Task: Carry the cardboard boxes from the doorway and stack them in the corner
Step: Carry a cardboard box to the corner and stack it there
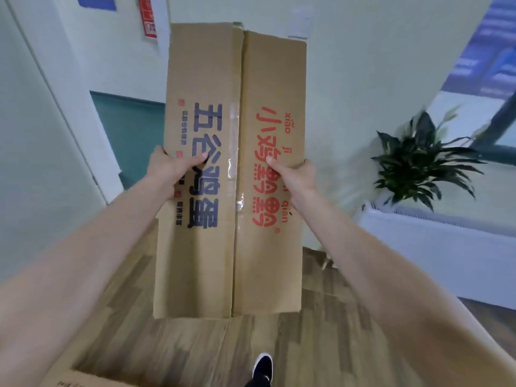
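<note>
Both hands gripping the cardboard box [229, 174] out front, raised above the wood floor [307, 344]. L hand [170, 171] clamping its left edge, thumb on top; R hand [296, 177] clamping right edge. Potted plant [421, 160] standing off right.

Bare forearms; black-and-white shoe [262, 367]

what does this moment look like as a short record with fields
held item: brown cardboard box with blue and red print, taped along its centre seam
left hand: grips the box's left edge, thumb on top
right hand: grips the right edge, thumb on top
box state: lifted above the wood-pattern floor
nearby: green potted plant on white radiator, right
below: another cardboard box's edge
</note>
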